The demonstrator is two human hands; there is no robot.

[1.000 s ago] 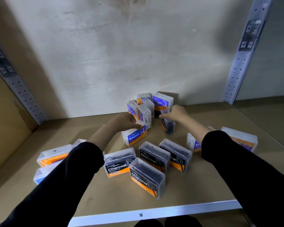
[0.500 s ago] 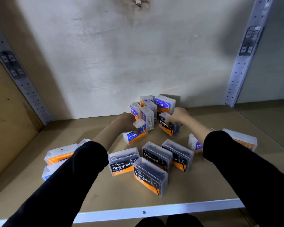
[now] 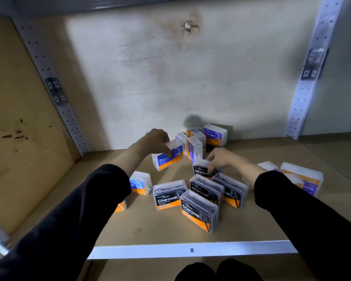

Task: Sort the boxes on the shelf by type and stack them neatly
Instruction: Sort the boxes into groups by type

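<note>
Clear plastic floss-pick boxes scattered over the brown shelf board (image 3: 150, 234), mixed by label, none stacked yet. Mid-sorting by the look of it, with one box taken in each hand.

Gripping the blue "Round" box (image 3: 167, 158) with the left hand (image 3: 157, 141): fingers curled over its top, one digit down across the label, box tilted at the far left of the heap; resting or lifted, cannot tell. Pinching a black "Charcoal" box (image 3: 202, 170) with the right hand (image 3: 221, 159), fingertips curled on its top edge, box upright just beyond the four lying Charcoal boxes (image 3: 199, 210) near centre.

Both forearms stretched far forward, black sleeves ending at mid-forearm, wrists bent down.

Next, probably: bring the held Charcoal box near, onto its like; carry the Round box left toward the blue-labelled box (image 3: 141, 182) beside the left sleeve. Calls for squared edges and flat seating. Not yet handled: a "Smooth" box (image 3: 215, 134) and upright boxes (image 3: 194, 148) by the far wall, another Smooth-labelled box (image 3: 301, 180) at right.
</note>
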